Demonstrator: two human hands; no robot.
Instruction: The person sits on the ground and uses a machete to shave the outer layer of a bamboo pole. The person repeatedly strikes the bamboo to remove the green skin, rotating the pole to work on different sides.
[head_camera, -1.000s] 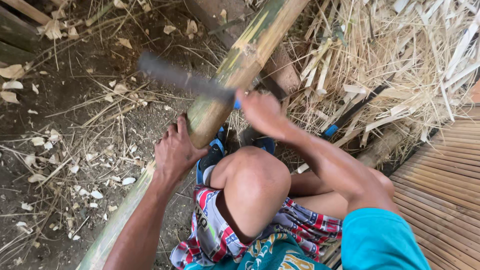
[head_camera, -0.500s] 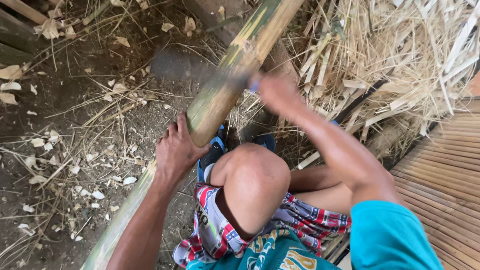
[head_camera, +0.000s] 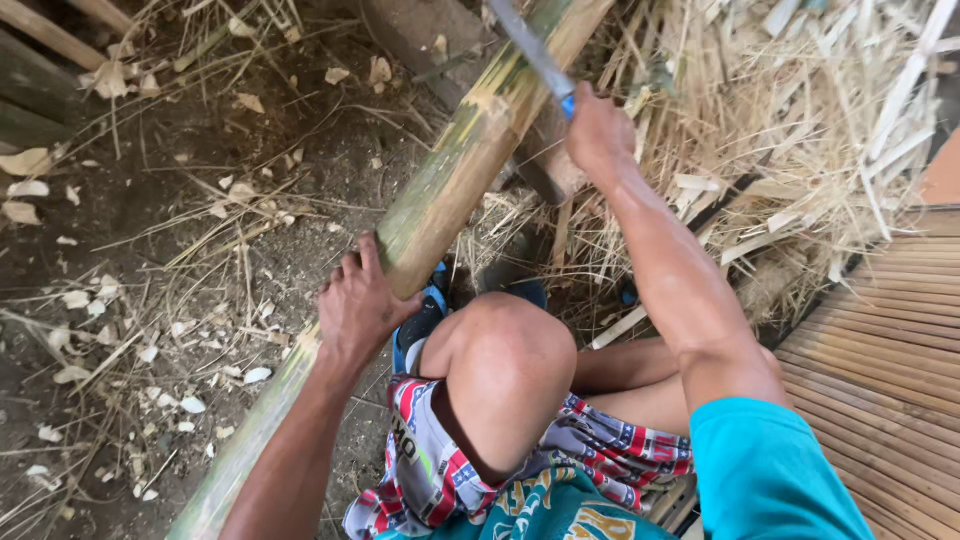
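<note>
A long green bamboo pole (head_camera: 455, 180) runs diagonally from the bottom left to the top centre. My left hand (head_camera: 362, 305) grips it at mid-length, just left of my bent knee. Farther up, my right hand (head_camera: 598, 135) is closed on the blue handle of a long metal blade (head_camera: 532, 50). The blade lies across the upper part of the pole, and a pale shaved patch shows just below it.
Dry bamboo strips and shavings are heaped at the upper right (head_camera: 800, 140). A slatted bamboo mat (head_camera: 885, 350) lies at the right. Pale chips are scattered over the dirt floor (head_camera: 160, 330) at the left, and wooden beams (head_camera: 40, 60) sit in the top left corner.
My right hand has carried the blade up the pole, from its middle towards the top of the view. My left hand has kept its grip on the pole.
</note>
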